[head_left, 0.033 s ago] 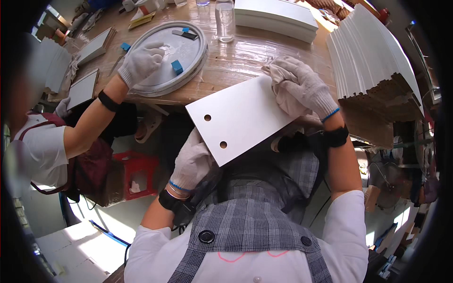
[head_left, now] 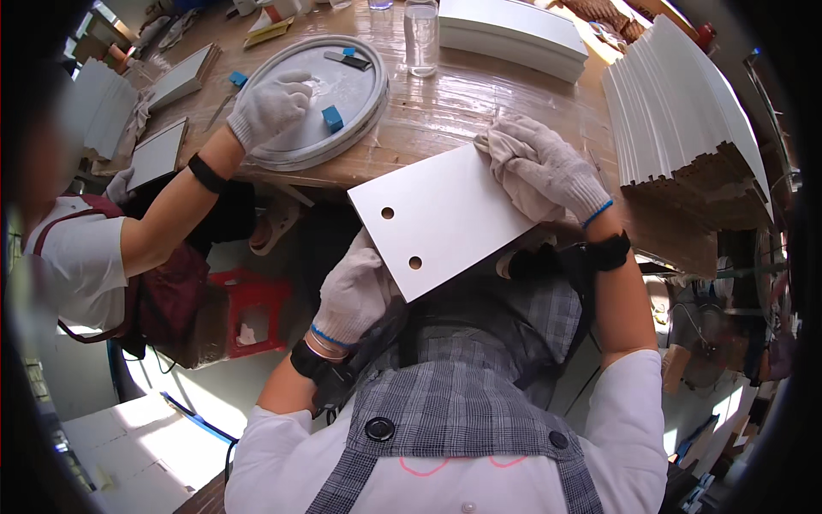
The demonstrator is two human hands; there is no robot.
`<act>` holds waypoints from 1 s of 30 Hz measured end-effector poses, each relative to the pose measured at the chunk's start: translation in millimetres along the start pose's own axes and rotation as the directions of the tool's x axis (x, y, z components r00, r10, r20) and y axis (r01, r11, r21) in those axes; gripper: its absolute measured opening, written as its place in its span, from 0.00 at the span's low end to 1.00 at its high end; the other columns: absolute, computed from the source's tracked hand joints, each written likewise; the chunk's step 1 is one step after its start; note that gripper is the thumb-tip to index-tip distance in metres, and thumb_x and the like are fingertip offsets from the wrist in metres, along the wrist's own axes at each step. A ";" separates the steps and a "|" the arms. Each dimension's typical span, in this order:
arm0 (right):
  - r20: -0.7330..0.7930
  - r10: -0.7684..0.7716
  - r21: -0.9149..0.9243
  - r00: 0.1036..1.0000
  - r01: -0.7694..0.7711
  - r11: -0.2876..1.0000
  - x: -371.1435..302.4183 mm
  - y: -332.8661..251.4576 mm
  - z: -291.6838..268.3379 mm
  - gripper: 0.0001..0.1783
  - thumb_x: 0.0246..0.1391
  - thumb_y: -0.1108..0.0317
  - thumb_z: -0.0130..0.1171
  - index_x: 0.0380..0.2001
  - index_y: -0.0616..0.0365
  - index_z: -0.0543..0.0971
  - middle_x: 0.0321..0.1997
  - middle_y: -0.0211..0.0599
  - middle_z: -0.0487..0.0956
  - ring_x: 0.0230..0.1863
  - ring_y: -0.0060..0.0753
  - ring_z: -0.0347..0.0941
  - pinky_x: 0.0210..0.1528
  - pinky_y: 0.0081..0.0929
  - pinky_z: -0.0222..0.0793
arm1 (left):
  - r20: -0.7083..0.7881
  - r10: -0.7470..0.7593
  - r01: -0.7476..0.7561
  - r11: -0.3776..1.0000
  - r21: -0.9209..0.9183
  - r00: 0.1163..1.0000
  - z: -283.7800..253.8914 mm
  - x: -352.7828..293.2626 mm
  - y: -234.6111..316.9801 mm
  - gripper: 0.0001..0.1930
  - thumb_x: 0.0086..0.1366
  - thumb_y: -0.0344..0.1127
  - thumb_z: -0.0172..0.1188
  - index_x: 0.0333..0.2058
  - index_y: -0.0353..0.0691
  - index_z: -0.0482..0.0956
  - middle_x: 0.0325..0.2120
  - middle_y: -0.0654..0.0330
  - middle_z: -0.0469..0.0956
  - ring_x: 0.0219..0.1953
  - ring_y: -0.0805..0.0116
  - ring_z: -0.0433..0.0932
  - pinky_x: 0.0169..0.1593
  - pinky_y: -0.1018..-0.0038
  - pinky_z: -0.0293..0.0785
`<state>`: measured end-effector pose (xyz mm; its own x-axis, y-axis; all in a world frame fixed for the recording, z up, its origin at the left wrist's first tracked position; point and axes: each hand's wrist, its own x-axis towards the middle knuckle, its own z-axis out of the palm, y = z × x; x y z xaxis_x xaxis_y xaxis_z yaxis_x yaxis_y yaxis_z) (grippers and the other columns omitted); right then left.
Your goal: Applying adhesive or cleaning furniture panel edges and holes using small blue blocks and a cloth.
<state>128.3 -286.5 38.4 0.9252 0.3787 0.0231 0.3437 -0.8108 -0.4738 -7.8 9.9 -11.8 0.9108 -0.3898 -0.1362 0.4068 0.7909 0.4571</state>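
Note:
A white rectangular board (head_left: 467, 210) with two round holes near its left end is tilted in front of me, its far side by the table edge. My left hand (head_left: 355, 287), in a white knitted glove, grips the board's lower left edge; some of its fingers are hidden beneath. My right hand (head_left: 556, 167), gloved too, is closed over a crumpled pale cloth (head_left: 520, 176) and presses it on the board's right end.
On the wooden table (head_left: 411, 128) stand a round grey lid (head_left: 300, 150) with blue blocks, a clear bottle (head_left: 421, 43), stacked white boards (head_left: 514, 34) and upright boards (head_left: 676, 111). At left, a co-worker's gloved hand (head_left: 272, 107) is over the lid. A red stool (head_left: 257, 313) stands below.
The whole view has shifted slightly, with most things appearing farther right. My right hand and the cloth have come a little nearer to me along the board's right end.

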 end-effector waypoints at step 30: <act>0.087 -0.634 0.064 0.768 0.631 0.773 -44.1 -146.5 63.7 0.37 0.37 0.58 0.66 0.57 0.44 0.72 0.54 0.34 0.72 0.55 0.45 0.69 0.56 0.45 0.64 | -0.107 0.011 -0.036 0.972 -0.233 0.994 17.7 16.5 -7.8 0.34 0.70 0.62 0.31 0.64 0.42 0.56 0.60 0.51 0.63 0.61 0.53 0.65 0.65 0.55 0.60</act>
<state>26.9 -156.0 50.7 0.4787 0.8441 0.2414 0.8392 -0.3592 -0.4083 2.8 -11.1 -2.0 0.9177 -0.3279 -0.2245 0.3787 0.8927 0.2442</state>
